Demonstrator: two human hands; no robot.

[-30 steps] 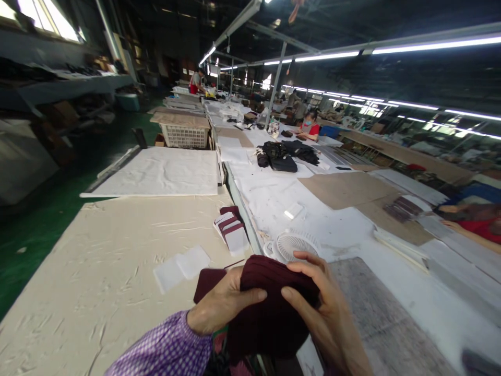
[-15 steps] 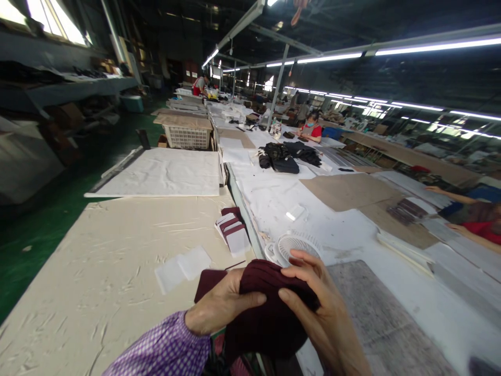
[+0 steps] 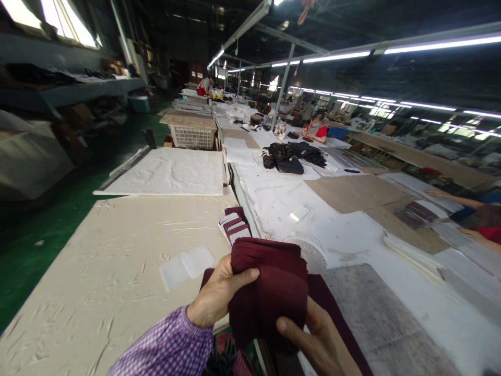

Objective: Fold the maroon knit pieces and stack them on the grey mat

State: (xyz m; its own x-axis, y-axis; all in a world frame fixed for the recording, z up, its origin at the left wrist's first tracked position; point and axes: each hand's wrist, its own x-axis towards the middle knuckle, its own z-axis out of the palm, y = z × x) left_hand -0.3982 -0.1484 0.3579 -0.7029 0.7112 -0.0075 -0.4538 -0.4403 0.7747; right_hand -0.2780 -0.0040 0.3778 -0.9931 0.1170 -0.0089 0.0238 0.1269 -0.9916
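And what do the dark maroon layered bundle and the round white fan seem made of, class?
Dark maroon layered bundle: probably matte fabric, as its thin stacked edges bend softly; weave unclear.
Round white fan: likely smooth plastic, from its thin, even ribs, though painted metal is possible.

Green floor point(image 3: 43, 250), bright windows point(image 3: 62, 21), tube lights point(image 3: 442, 44), long tables point(image 3: 344, 230)

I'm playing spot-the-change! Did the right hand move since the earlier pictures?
Yes: the right hand has moved down, away from the white fan, to the lower part of the maroon cloth.
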